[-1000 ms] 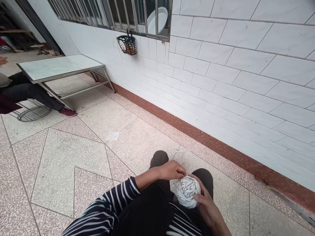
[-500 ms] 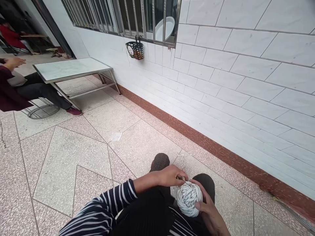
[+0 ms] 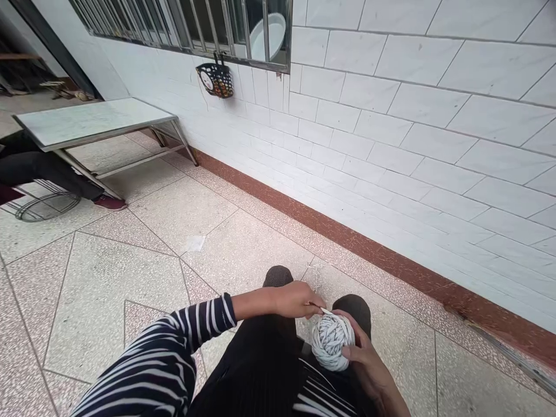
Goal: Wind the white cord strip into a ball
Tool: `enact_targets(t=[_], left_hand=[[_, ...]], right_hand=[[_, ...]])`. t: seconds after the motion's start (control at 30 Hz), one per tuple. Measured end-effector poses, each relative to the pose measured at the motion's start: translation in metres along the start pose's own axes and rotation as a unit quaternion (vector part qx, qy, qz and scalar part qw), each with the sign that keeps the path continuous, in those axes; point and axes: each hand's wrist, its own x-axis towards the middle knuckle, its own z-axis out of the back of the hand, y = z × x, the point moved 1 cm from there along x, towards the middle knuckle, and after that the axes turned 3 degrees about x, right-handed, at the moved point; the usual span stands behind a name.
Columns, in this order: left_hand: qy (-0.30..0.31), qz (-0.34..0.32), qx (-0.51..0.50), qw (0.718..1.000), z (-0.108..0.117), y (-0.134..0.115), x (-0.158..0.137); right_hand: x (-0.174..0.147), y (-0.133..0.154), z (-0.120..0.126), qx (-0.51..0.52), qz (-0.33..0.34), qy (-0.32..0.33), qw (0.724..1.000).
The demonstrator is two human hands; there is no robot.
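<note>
A white-grey ball of yarn (image 3: 332, 341) sits above my lap, between my knees. My right hand (image 3: 358, 347) is wrapped round its right side, thumb on the front and fingers behind. Just above and left of the ball, my left hand (image 3: 297, 299) pinches the yarn strand (image 3: 326, 311) that runs to the top of the ball. Its fingertips are partly hidden. More loose yarn (image 3: 316, 272) lies on the floor beyond my knees.
A low bench-like table (image 3: 99, 119) stands by the tiled wall (image 3: 369, 127). A person's leg (image 3: 47, 171) and a wire stool (image 3: 47, 205) are beside it. A black basket (image 3: 216, 78) hangs from the window bars. A white scrap (image 3: 195, 243) lies on the floor.
The view has turned right, so the table and person slide left. My left hand has shifted slightly left from the ball, with the strand now stretched between them.
</note>
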Motion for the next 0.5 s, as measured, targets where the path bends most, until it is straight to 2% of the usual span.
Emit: enact_targets(t=[0.13,0.23,0.37,0.5], left_hand=[[0.049,0.035,-0.201,0.978,0.007,0.007,0.000],[0.062,0.047,-0.291,0.954,0.012,0.010,0.000],[0.079,0.049,-0.327,0.940,0.016,0.017,-0.002],[0.096,0.062,-0.270,0.956,0.019,0.020,-0.003]], right_hand=[[0.003,0.003,-0.006,0.008,0.000,-0.002,1.000],[0.004,0.004,-0.010,0.011,-0.003,0.002,1.000],[0.006,0.005,-0.011,0.010,-0.003,0.009,1.000],[0.009,0.005,-0.010,0.009,-0.016,0.021,1.000]])
